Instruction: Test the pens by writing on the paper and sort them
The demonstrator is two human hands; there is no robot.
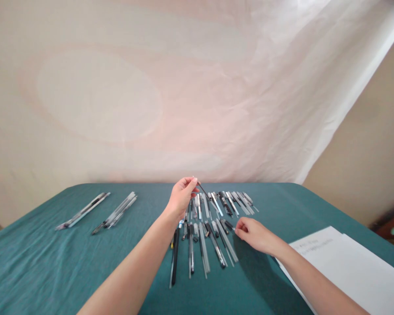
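Observation:
My left hand (184, 194) is raised over the back row of pen parts. Its thumb and fingers pinch one end of a thin pen refill (204, 190), dark near the fingers, which slants down to the right. My right hand (251, 234) is low at the right end of the front row, fingers closed on a small dark pen part (230, 225), perhaps a cap; blur hides its exact kind. Between the hands lie clear pen barrels (228, 240), caps and refills in two rows. A black pen (175, 258) lies at the front row's left end, partly beside my left forearm.
Two bundles of pens, one at far left (85, 210) and one nearer the middle (116, 214), lie on the green tablecloth (52, 267). White paper sheets (351, 271) lie under and beyond my right forearm. A pale cloth (197, 96) hangs behind the table.

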